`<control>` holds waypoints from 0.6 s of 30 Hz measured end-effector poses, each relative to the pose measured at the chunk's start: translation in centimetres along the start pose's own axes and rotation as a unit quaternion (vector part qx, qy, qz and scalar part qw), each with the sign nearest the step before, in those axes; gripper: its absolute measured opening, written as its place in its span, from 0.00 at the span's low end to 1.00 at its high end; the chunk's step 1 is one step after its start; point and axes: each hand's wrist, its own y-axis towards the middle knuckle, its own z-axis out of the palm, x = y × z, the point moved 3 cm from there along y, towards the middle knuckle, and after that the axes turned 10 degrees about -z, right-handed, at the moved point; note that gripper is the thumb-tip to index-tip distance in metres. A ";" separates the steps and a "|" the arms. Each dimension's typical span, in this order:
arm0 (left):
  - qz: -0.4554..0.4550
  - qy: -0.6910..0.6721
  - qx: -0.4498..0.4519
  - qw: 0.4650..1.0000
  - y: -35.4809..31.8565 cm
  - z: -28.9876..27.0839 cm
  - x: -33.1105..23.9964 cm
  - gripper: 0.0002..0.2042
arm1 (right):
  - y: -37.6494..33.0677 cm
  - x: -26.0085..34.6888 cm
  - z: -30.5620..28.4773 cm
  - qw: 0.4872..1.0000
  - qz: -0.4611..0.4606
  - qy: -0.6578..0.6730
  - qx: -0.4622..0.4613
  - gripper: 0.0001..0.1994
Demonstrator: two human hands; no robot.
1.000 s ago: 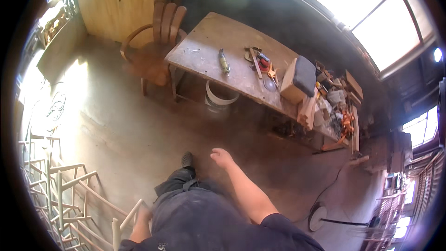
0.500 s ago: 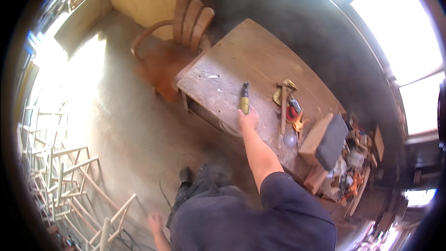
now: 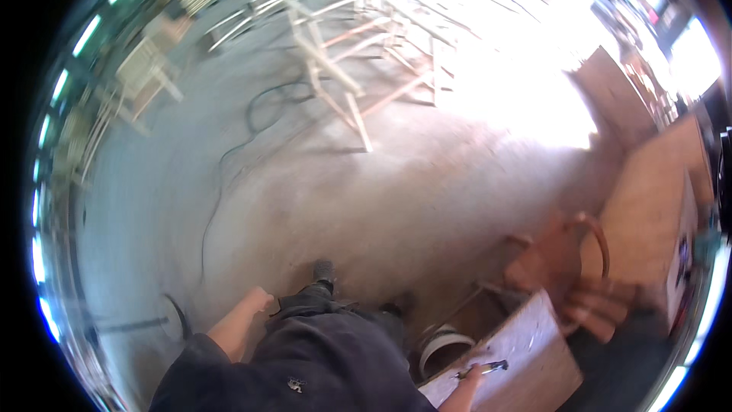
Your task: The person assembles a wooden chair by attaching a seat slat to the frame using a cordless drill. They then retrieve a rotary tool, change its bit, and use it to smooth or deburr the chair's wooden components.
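Grips one handheld tool (image 3: 498, 366) in the closed right hand (image 3: 475, 372) over one bench (image 3: 537, 381), near one bucket (image 3: 436, 343) and one chair (image 3: 547, 259), with left hand (image 3: 262, 299) seemingly empty, opening unclear, now facing farther left.

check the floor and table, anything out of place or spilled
The dark cable stands out: it trails across the floor in loose curves, not neatly coiled. I see no spill or breakage, though glare and blur hide some areas, and the tool in the right hand is too small to judge.
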 end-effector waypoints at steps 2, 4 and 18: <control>-0.139 -0.197 0.057 0.969 -0.6 2.8 2.9 0.10 | -4.2 0.3 5.3 0.992 -0.029 -0.033 0.122 0.19; -0.236 -0.240 0.132 0.932 -3.0 8.3 5.3 0.11 | -10.0 3.0 10.9 0.960 -0.055 -0.090 0.260 0.16; 0.141 -0.783 -0.111 0.595 7.1 -20.0 12.8 0.17 | -76.2 10.9 50.5 0.267 -0.529 -0.386 0.707 0.29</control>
